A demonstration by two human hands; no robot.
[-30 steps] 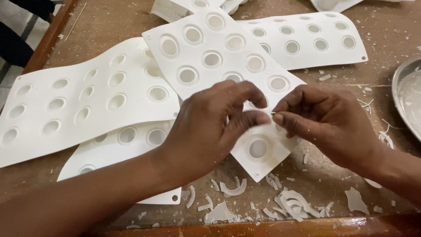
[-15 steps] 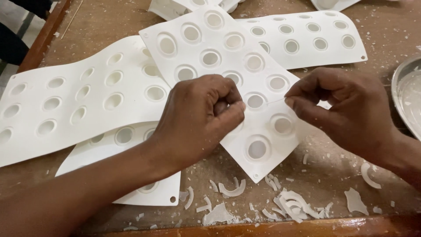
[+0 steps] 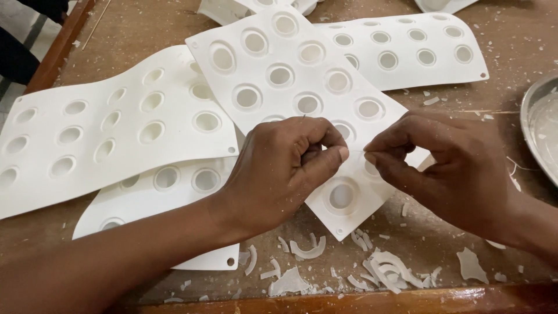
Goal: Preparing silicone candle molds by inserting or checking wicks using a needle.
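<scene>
- White trimmings (image 3: 302, 250) litter table edge (image 3: 407, 299), 6 o'clock.
- L hand (image 3: 279, 171) & R hand (image 3: 450, 168), centre: fingertips pinched together over top mould sheet (image 3: 279, 75), w/ pinched item too small to tell.
- Step: prob. trimming a cavity rim; next needs steady pull.
- More sheets (image 3: 407, 52), 12 o'clock.

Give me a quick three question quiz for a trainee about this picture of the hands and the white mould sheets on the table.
1. True or false: both hands meet over the top white mould sheet, fingertips nearly touching.
2. What lies on the wooden table along its near edge? A) white broken flakes B) metal screws C) coloured beads
3. Fill in: at the right edge of the view sits part of a round ______ dish.

Key
1. True: the left hand and the right hand pinch close together above the sheet's near corner; anything held is too small to tell.
2. A: the white flakes.
3. Metal: the metal dish.
</scene>
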